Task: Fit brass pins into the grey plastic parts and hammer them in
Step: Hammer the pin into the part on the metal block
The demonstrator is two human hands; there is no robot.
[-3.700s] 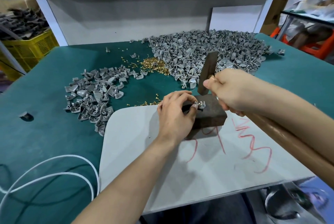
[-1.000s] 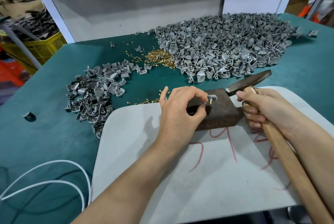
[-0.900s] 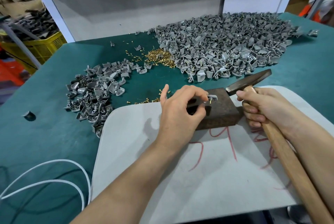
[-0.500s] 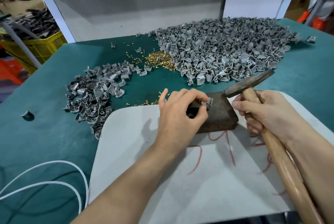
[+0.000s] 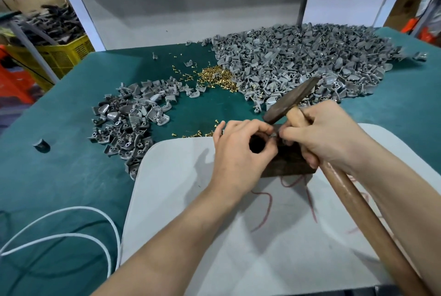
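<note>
Teal matting covers the workbench (image 5: 71, 176), and a white board (image 5: 238, 260) with red scrawls lies across its lower middle. At the board's far edge sits a dark block (image 5: 288, 164). Over it the left hand (image 5: 238, 152) curls, thumb and forefinger pinching a small grey part (image 5: 274, 133). The part is mostly hidden by fingertips, so I cannot tell whether a pin sits in it. The right hand (image 5: 331, 135) meets it from the right: its fingers wrap the wooden handle of the hammer (image 5: 292, 100) just under the head, and one fingertip touches the same part. The dark hammer head tilts toward the upper right, its lower end just above the fingertips.

Behind the hands, a large pile of grey plastic parts (image 5: 298, 57) fills the upper right of the bench, with a heap of brass pins (image 5: 216, 78) touching its left edge. A smaller pile (image 5: 128, 119) lies at centre left, and a few loose pins (image 5: 200, 133) lie just beyond the board's top edge. A lone grey piece (image 5: 42, 145) sits at far left, a white cable (image 5: 81, 208) loops at lower left, and a yellow crate (image 5: 62, 54) stands off the bench at upper left.
</note>
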